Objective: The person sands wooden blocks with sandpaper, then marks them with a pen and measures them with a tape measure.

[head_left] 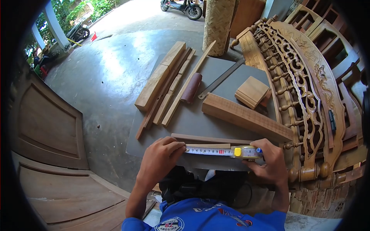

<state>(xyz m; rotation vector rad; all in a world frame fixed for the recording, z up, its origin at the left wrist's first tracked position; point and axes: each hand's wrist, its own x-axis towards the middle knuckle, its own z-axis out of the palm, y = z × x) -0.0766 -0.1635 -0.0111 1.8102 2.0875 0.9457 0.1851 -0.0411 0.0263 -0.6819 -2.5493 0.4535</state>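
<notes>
My right hand [270,161] grips the case of a tape measure [246,152], which has a yellow button and a clear body. Its white blade runs left, numbers facing up, to my left hand [162,156], where thumb and fingers pinch the blade's end. Just behind the blade lies a short, thin wood strip [214,146], its left end close to my left fingertips. A longer brown wood strip [208,138] lies behind that one, reaching toward my right hand. Both strips are near the front edge of the grey board [154,140].
Several wood lengths [163,77], a dark red cylinder [191,88], a metal ruler-like strip [221,79], a thick beam [246,117] and a wood block [252,92] lie on the board. Carved furniture panels [304,88] stand right; wooden doors [50,115] are left. A woven pillar [218,29] rises behind.
</notes>
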